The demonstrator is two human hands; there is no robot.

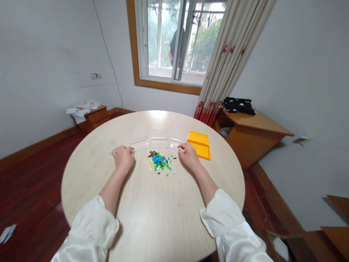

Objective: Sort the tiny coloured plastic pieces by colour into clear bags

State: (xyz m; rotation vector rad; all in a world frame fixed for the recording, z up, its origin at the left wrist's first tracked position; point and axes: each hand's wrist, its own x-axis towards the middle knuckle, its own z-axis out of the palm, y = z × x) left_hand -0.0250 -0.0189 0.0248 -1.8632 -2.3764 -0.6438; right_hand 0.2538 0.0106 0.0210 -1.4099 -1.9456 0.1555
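A pile of small toy building bricks (159, 160) in blue, green, brown, yellow and cream lies loose on the round table (152, 214). Beyond it, clear plastic boxes stand in a curved row: a left one (139, 145), a middle one (158, 142) and a right one (174, 143). My left hand (124, 159) curls its fingers over another clear box at the row's left end, mostly hidden beneath the hand. With bent fingers, my right hand (188, 155) grips the near edge of the right box, beside an open yellow case (200, 143).
Behind the table are a window (177, 43) and a long curtain (231, 47). A wooden cabinet (253, 127) with dark folded cloth (240, 105) stands at the right. Papers (83, 107) lie on a small drawer unit (98, 116) at the left.
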